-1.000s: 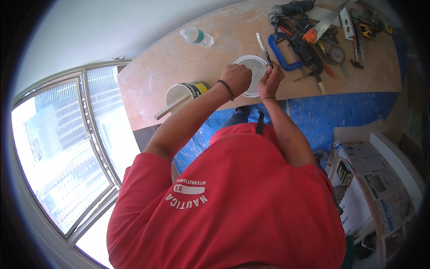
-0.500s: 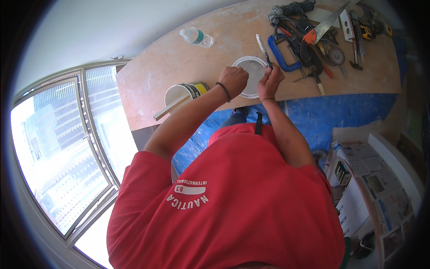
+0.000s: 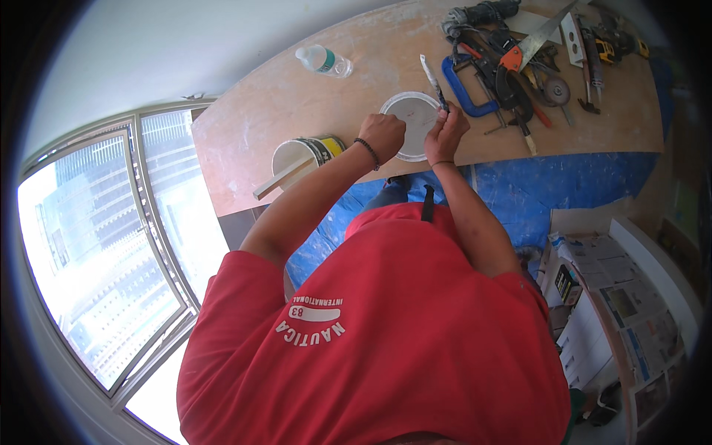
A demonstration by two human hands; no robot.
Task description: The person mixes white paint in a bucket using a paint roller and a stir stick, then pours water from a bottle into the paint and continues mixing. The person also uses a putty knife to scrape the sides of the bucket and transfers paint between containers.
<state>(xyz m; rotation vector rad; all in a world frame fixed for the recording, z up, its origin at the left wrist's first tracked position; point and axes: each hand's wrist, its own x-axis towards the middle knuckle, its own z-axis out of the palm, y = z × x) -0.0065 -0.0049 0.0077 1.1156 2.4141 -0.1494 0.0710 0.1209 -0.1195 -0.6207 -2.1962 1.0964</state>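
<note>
My right hand (image 3: 447, 132) is wrapped round the dark handle of a slim knife-like tool (image 3: 430, 76), whose blade is smeared white and points up and away. Beneath and between my hands is a round, pale-rimmed lid or tub (image 3: 415, 113) with a grey inside; I cannot tell how deep it is. My left hand (image 3: 384, 135) is closed in a fist over its left rim, and whatever the fingers grip is hidden. To the left, a white bucket (image 3: 331, 145) with a yellow and dark label lies tipped, with a wooden strip (image 3: 283, 176) at its mouth.
A clear plastic bottle (image 3: 337, 65) lies at the back of the wooden table (image 3: 252, 126). Tools crowd its right side: a blue clamp (image 3: 461, 89), an orange-handled saw (image 3: 540, 43), a brush and a grinder. Blue sheeting (image 3: 564, 182) covers the floor; a window (image 3: 104, 252) is at left.
Both hands, the knife-like tool and the round lid or tub have shifted slightly left. My grip looks the same.
</note>
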